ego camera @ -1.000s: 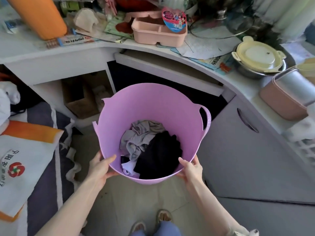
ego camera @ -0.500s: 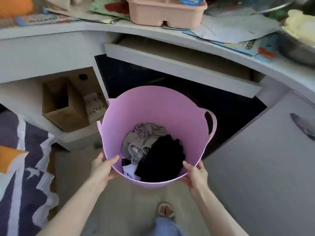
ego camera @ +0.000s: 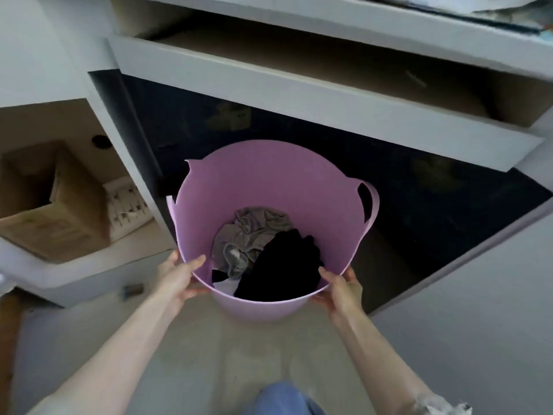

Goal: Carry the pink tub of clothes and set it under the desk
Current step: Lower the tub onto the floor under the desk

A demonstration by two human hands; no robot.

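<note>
So the pink tub (ego camera: pixel 269 223) is up in both hands right in front of the bench (ego camera: pixel 314 94), smack in the middle of the view. Left hand (ego camera: pixel 176 275) has a closed grip on the near rim at about 8 o'clock of the tub, thumb hooked inside and fingers wrapped around the outside wall. Right hand (ego camera: pixel 341 287) does the same at about 4 o'clock, thumb over the rim, fingers underneath. Neither hand uses the loop handle (ego camera: pixel 369 205), which sits free at 3 o'clock.

Clothes are riding fine in the bottom: a grey garment (ego camera: pixel 251 232) bunched toward 11 o'clock and a black garment (ego camera: pixel 287 265) piled toward 5 o'clock, with a bit of white peeking out under them. Nothing hangs over the edge.

Progress-wise, I'd call the carrying basically done. The far wall of the tub lines up with the dark opening (ego camera: pixel 389 205) under the bench, and the open drawer (ego camera: pixel 299 70) sticks out above it at 12 o'clock. I can't tell if the tub's base touches the floor (ego camera: pixel 254 354) yet; it looks like it's just at or above it, at the mouth of the gap rather than inside.

What's left, as I read it: lower it, slide it forward into that dark space, and let go. The only thing I'd watch is the rim clearing the drawer front. The cubby with a cardboard box (ego camera: pixel 54 211) at 9 o'clock is not the spot.
</note>
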